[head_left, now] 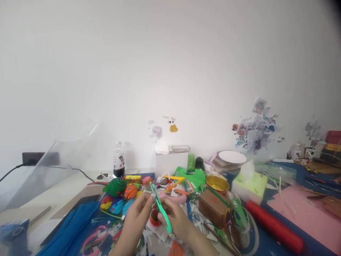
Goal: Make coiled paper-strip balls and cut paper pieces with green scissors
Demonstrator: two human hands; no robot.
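A pair of mint-green scissors [161, 208] is gripped in my right hand [177, 217], blades slanting up and away. Close beside it, my left hand [138, 211] has its thumb and fingertips pinched together next to the blades; whatever lies in that pinch is too small to make out. Below and between both hands sits a small red, green and orange ribbed piece [155, 217], partly covered by the fingers. White scraps lie under it. Left of my left hand are an orange ribbed ball [131, 192] and a dark green ribbed dome [116, 187].
A white box [172, 163] and a labelled bottle [119, 160] stand by the wall. To the right are a brown box [213, 207], a golden tin [217, 183], a tissue pack [249, 186] and a red roll [275, 227]. Paper scraps and strips litter the table.
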